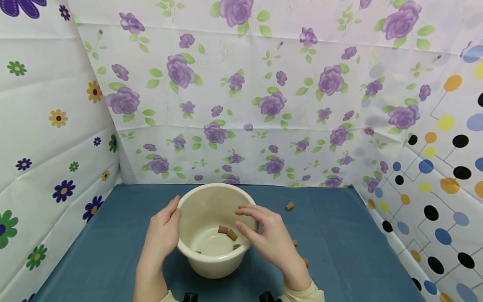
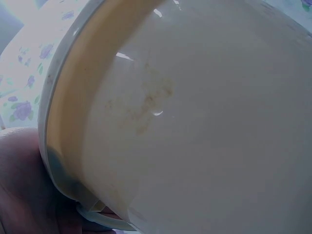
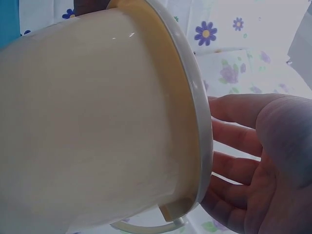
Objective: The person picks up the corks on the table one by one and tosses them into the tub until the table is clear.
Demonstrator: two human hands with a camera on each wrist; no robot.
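Note:
A cream plastic bucket [image 1: 214, 265] stands in the middle of the head view, its mouth facing me. Several short brown corks [image 1: 232, 235] lie on its bottom. My left hand [image 1: 164, 228] grips the bucket at the left of its rim; in the left wrist view the fingers pass partly out of sight beside the handle [image 2: 105, 220]. On the other side, my right hand [image 1: 269, 235] has its fingers and thumb spread over the right rim. The right wrist view shows those fingers [image 3: 236, 165] loosely extended along the rim; whether they all touch it I cannot tell.
A blue cloth [image 1: 351, 260] covers the table. To the bucket's right lies one cork [image 1: 289, 206], with two others partly hidden by my right arm. Flowered sheets [image 1: 241, 75] wall the back and left; a dotted sheet [image 1: 445, 201] stands at right.

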